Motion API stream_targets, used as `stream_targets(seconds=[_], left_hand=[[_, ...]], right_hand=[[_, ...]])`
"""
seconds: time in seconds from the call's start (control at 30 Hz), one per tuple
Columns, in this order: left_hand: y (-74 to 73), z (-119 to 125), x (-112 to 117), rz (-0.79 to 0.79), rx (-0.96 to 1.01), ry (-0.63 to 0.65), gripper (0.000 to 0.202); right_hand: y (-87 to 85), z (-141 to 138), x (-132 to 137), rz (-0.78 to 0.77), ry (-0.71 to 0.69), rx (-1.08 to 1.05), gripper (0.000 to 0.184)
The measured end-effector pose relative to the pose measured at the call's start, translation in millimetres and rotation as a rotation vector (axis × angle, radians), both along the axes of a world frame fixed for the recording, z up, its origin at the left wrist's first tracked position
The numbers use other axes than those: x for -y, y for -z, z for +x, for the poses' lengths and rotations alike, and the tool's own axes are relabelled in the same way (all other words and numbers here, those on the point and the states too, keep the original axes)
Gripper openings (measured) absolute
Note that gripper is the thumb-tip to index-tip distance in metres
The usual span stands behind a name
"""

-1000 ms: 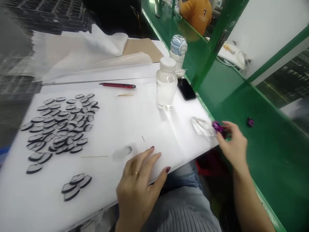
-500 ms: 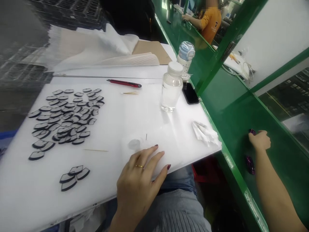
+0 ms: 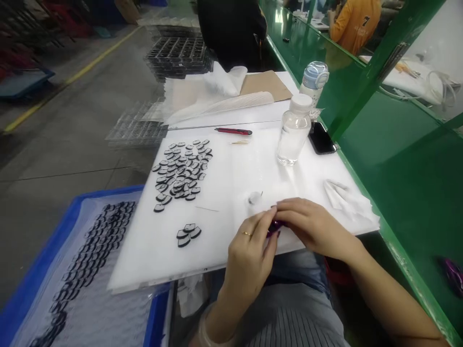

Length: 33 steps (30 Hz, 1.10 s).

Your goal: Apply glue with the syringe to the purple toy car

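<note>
My left hand (image 3: 253, 246) and my right hand (image 3: 313, 226) meet over the front edge of the white board (image 3: 231, 250). Both pinch a small purple piece (image 3: 275, 226) that shows only partly between the fingers. A ring sits on my left hand. Just beyond the hands lies a small clear round piece (image 3: 255, 197). A pile of several small black-rimmed flat parts (image 3: 183, 168) covers the board's left side, and three more (image 3: 188, 234) lie apart nearer me. A thin stick (image 3: 207, 208) lies between them.
A clear bottle (image 3: 292, 130), a drinking bottle (image 3: 314, 82), a phone (image 3: 321, 138), a red knife (image 3: 233, 131) and a crumpled wipe (image 3: 349, 202) are on the board. A blue tray (image 3: 47, 260) of parts stands at left. Another purple piece (image 3: 453, 274) lies on the green bench. A person in orange (image 3: 356, 24) sits far off.
My right hand came back from the green bench to the board with a purple piece. My left hand lifted off the board and joined it. The view swung left, showing the blue tray.
</note>
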<state>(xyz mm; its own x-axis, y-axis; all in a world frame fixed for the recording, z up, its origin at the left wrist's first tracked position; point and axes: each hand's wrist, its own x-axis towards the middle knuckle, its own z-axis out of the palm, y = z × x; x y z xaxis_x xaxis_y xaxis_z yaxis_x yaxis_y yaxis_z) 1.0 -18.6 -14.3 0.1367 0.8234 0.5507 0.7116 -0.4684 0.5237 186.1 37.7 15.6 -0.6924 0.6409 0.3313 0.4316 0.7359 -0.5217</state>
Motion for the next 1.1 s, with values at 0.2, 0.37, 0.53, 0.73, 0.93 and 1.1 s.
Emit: stream_targets(seconds=[0.2, 0.37, 0.53, 0.73, 0.93, 1.1], left_hand=[[-0.7, 0, 10, 0.073, 0.06, -0.139, 0.026], [3.2, -4, 4, -0.05, -0.039, -0.024, 0.031], [7.6, 1, 2, -0.01, 0.047, -0.039, 0.043], [1.5, 6, 12, -0.064, 0.057, -0.036, 0.042], [-11.0, -9, 2, -0.257, 0.032, 0.206, 0.05], [-7.0, -11, -2, -0.303, 0.1, 0.231, 0.044]], right_hand=[[-10.1, -33, -26, 0.081, 0.211, -0.217, 0.031], [-12.6, -62, -42, -0.219, 0.035, -0.122, 0.016], [-22.8, -57, -45, -0.412, -0.031, -0.305, 0.018], [-16.0, -35, -43, -0.13, 0.319, -0.577, 0.015], [5.2, -22, -42, -0.135, 0.488, -0.137, 0.022], [-6.1, -29, -18, -0.036, 0.654, -0.207, 0.023]])
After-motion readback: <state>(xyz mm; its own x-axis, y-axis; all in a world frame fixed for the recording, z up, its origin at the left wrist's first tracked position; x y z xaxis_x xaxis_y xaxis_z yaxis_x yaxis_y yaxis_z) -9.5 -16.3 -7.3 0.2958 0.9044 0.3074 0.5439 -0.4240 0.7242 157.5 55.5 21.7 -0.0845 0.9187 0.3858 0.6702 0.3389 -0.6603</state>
